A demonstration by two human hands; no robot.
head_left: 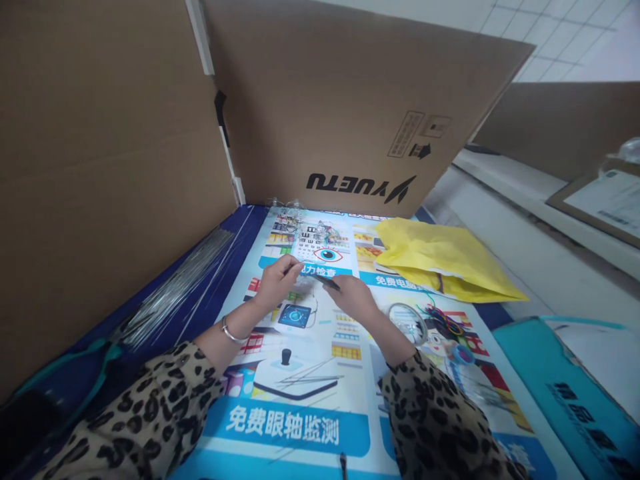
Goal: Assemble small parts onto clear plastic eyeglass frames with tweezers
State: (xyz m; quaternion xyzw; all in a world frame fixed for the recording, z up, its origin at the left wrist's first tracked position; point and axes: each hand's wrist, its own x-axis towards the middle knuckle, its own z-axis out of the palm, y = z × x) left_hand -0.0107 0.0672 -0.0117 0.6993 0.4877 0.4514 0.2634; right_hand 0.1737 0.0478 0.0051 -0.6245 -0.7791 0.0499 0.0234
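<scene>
My left hand (277,283) is closed in a pinch above the printed poster (280,460). A fine, pale wire seems to run from its fingertips, though it is faint. Opposite it, my right hand (354,300) is wrapped round a slim dark hand tool (325,281), whose tip points at the left fingers. Whether the tool touches the wire cannot be made out. Beyond the hands lies a tangle of thin clear or silvery wire pieces (323,232). Several loose straight wires (307,381) rest on the poster between my forearms.
A bundle of straight metal wires (175,283) lies at left, by a teal-handled tool (103,360). Cardboard walls (300,127) rise behind. On the right are a wire coil (424,327), coloured wires (445,321), a yellow bag (445,250) and a teal box (545,360).
</scene>
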